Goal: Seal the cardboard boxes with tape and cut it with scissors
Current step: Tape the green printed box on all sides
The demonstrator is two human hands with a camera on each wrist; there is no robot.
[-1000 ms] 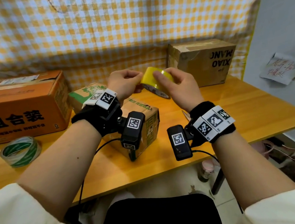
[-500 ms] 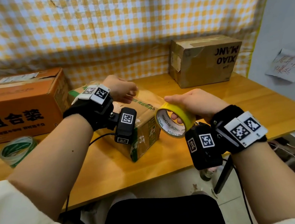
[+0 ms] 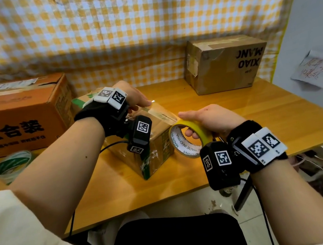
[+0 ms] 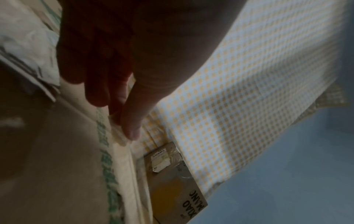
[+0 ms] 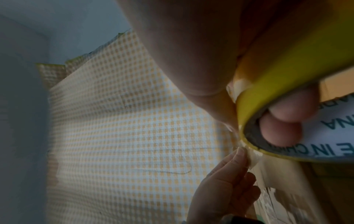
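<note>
A small brown cardboard box (image 3: 155, 149) with green print stands on the wooden table (image 3: 278, 120) in front of me. My left hand (image 3: 137, 99) rests on its far top edge, thumb and fingertips pinching the tape end (image 4: 114, 121) there. A clear strip of tape (image 3: 161, 114) runs from that end across the box top to a yellow tape roll (image 3: 196, 130). My right hand (image 3: 213, 120) grips the roll beside the box's near right corner, two fingers (image 5: 287, 121) through its core. In the right wrist view the left hand (image 5: 220, 189) shows below the roll (image 5: 287, 68). No scissors are in sight.
An orange box (image 3: 19, 115) stands at the left, and a green and white tape roll (image 3: 13, 167) lies in front of it. A brown box printed XIAO MANG (image 3: 226, 63) sits at the back right. A checked cloth (image 3: 144, 22) hangs behind the table.
Both hands came down from mid-air. The left brought the tape end onto the box's far top edge, while the right pulled the roll toward me, drawing the strip over the box.
</note>
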